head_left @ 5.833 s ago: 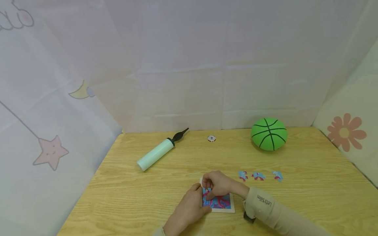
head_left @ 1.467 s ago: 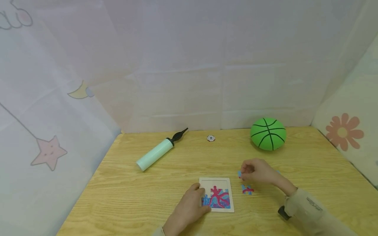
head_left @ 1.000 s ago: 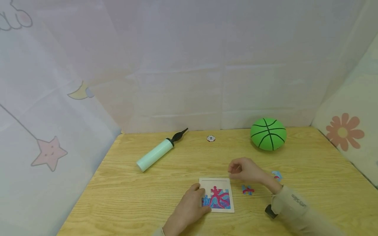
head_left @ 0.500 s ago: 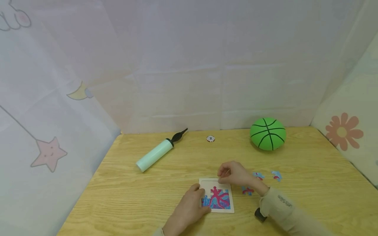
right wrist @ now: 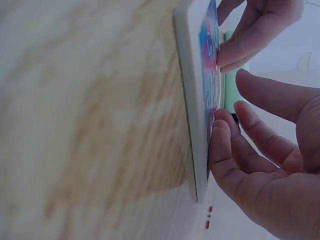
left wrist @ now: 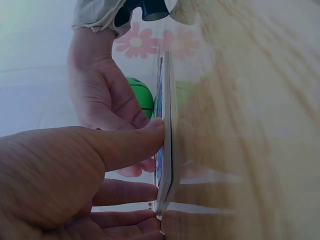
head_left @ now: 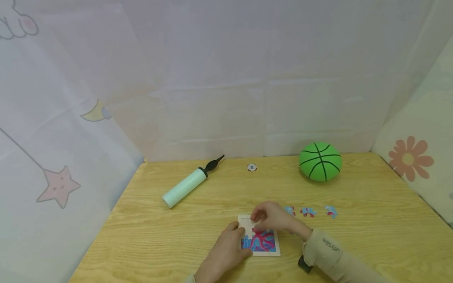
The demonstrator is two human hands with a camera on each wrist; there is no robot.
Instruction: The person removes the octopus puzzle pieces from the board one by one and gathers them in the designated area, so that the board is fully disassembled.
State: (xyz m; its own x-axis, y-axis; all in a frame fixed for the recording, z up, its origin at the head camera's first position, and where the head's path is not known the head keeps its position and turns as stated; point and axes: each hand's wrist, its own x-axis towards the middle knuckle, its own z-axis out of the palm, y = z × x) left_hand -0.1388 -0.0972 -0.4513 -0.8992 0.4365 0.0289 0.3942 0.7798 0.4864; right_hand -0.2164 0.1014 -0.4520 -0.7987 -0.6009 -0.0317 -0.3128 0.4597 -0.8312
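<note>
A small square jigsaw puzzle (head_left: 263, 245) lies in a white frame on the table, with a pink octopus on blue and a bare pale patch at its upper left. My left hand (head_left: 226, 245) holds the frame's left side, thumb by the near edge and fingers along the left; the left wrist view shows the thumb (left wrist: 142, 142) against the rim. Over the puzzle's upper part is my right hand (head_left: 274, 216), fingertips at the octopus's head. In the right wrist view its fingers (right wrist: 225, 150) touch the puzzle, the thumb stands apart, and no piece shows between them.
Loose jigsaw pieces lie right of the frame, including a middle piece (head_left: 308, 212) and a right piece (head_left: 330, 212); another is mostly hidden under the right wrist. Behind are a mint hand pump (head_left: 185, 188), a poker chip (head_left: 251, 167) and a green ball (head_left: 320, 161).
My right hand has moved left and down from the loose pieces to the octopus's head, uncovering pieces behind it. Since the earliest frame, another piece lies loose beside the frame. The left hand stays put.
</note>
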